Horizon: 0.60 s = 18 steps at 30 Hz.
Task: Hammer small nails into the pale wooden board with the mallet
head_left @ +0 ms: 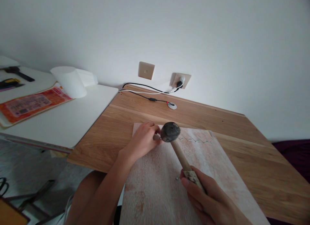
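My right hand [209,199] is wrapped round the wooden handle of a hammer [180,154], whose dark round head [170,131] hangs just above a pale whitewashed board [169,186]. My left hand [142,140] rests on the board's far left part, fingers pinched together right beside the hammer head. What the fingers pinch is hidden behind the head. A small nail or screw [176,178] lies on the board near my right hand. A row of small marks [193,140] shows on the board past the hammer head.
The board lies on a wooden table [242,138] against a white wall with a switch plate [146,70] and a socket [180,79] with cables. A white table [60,118] at the left holds a white cone-shaped object [69,81] and an orange packet [29,104].
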Each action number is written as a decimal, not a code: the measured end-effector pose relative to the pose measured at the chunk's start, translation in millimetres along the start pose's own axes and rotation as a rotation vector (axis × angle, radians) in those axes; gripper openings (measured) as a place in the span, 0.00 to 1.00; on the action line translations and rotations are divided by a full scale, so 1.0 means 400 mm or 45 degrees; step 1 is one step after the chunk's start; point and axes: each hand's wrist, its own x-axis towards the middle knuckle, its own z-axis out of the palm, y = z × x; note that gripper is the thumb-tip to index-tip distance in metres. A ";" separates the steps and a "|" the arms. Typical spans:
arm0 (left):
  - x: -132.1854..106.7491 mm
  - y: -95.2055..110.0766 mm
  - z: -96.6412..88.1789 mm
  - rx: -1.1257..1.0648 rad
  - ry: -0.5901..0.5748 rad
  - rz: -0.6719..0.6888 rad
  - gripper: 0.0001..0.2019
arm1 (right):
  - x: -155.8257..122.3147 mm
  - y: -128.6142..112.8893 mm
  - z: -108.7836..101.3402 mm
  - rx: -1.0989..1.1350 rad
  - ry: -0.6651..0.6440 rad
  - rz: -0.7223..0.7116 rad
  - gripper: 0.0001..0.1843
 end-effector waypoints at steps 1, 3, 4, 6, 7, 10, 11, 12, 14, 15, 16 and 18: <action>0.001 0.000 0.001 0.003 -0.004 -0.002 0.04 | 0.000 -0.001 0.000 0.019 -0.006 0.011 0.38; 0.001 -0.003 0.003 0.009 -0.001 -0.007 0.04 | -0.001 -0.005 0.001 0.069 -0.024 0.017 0.38; 0.002 -0.005 0.004 0.010 0.007 -0.007 0.04 | -0.001 -0.007 0.001 0.100 -0.031 0.009 0.38; 0.002 -0.008 0.005 0.006 0.012 -0.004 0.06 | -0.001 -0.009 0.003 0.156 -0.044 -0.009 0.37; 0.002 -0.008 0.005 0.008 0.006 -0.006 0.06 | 0.000 -0.009 0.004 0.174 -0.050 -0.007 0.37; 0.001 -0.005 0.001 0.013 -0.011 -0.021 0.05 | 0.002 -0.004 0.007 0.187 -0.069 0.015 0.37; 0.000 -0.004 0.000 0.006 -0.011 -0.027 0.05 | 0.003 -0.003 0.008 0.187 -0.077 0.010 0.37; 0.000 -0.002 0.000 -0.005 -0.008 -0.031 0.06 | 0.004 -0.002 0.009 0.191 -0.083 0.000 0.37; 0.000 -0.003 0.002 -0.034 -0.005 -0.028 0.07 | 0.005 -0.003 0.012 0.207 -0.089 -0.017 0.38; 0.000 -0.004 0.004 -0.041 -0.004 -0.019 0.07 | 0.005 -0.005 0.013 0.211 -0.086 -0.016 0.38; -0.001 -0.006 0.005 -0.042 -0.005 -0.005 0.08 | 0.004 -0.007 0.013 0.209 -0.080 -0.009 0.39; -0.005 -0.010 0.002 -0.026 -0.006 0.025 0.10 | 0.000 -0.011 0.013 0.194 -0.061 0.003 0.38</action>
